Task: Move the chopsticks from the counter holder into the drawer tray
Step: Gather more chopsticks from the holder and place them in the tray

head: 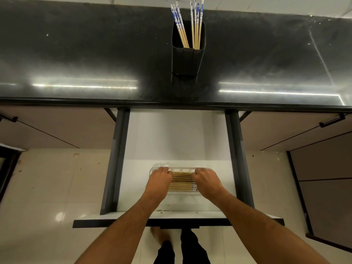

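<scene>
Hands down in the drawer: left hand (161, 178) and right hand (204, 180) curl over chopsticks (181, 182) lying left-right in the tray (206, 169). More stand upright in the holder (187, 60), far on the desk (76, 60), dead ahead, equally reachable.

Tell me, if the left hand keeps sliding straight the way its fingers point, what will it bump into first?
The left hand points toward the counter, across the clear tray. It would probably meet the tray's far rim first, just past its fingertips. Beyond that lies bare white drawer floor. Depth is hard to judge here.

one holder (187, 54), one tray (182, 169), two hands (159, 181)
</scene>
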